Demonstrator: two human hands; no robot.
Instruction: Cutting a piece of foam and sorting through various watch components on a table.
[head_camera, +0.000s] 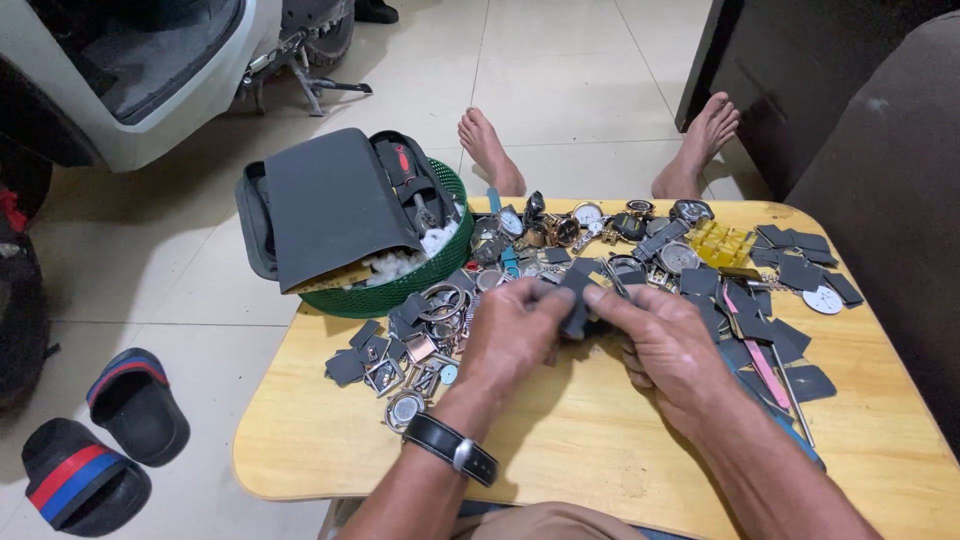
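Both my hands meet over the middle of a low wooden table (560, 440). My left hand (515, 335), with a black watch on its wrist, and my right hand (665, 350) pinch the same small dark grey flat piece (577, 300) between their fingertips. Around them lie several watches (590, 225), watch cases and dials (405, 405), and dark grey cards (790, 270). A yellow plastic part (722, 243) and a pink strap (765, 365) lie to the right.
A green basket (400, 295) on the table's far left corner holds a grey zip case (330, 205) with tools and white cotton. My bare feet (490, 150) stretch beyond the table. Striped sandals (105, 440) lie on the tiled floor at left. A dark sofa stands right.
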